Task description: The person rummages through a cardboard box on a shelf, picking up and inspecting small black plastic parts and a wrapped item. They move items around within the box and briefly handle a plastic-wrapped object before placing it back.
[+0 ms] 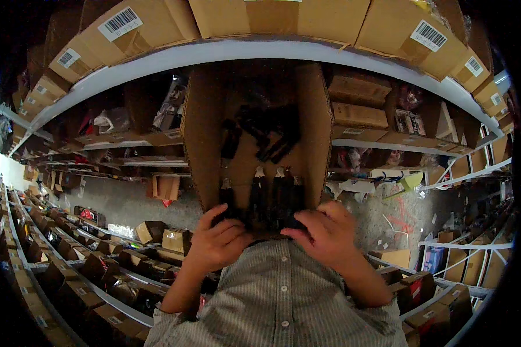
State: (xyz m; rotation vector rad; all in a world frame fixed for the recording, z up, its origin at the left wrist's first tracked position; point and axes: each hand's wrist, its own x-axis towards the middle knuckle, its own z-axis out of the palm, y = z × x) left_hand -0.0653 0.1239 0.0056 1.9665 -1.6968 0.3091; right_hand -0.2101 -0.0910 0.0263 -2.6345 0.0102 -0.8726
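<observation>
An open cardboard box (200,127) sits in front of me, its side walls standing up. Along its near end lies a row of slim black items (259,188) with pale, metal-looking tips pointing away from me; their exact kind is too dark to make out. More black pieces (272,130) lie loose and jumbled farther in. At the near left corner my left hand (217,238) has bent fingers closed about the dark end of one item. My right hand (325,232) is at the near right corner, thumb and forefinger closed around another dark end. Shadow hides their lower parts.
Above the box runs a white shelf edge (260,51) with labelled cartons (139,34) on it. Stacked boxes (360,115) flank the right wall, and bagged goods (111,120) lie on the left. Lower racks (92,277) curve round both sides over a concrete floor (116,199).
</observation>
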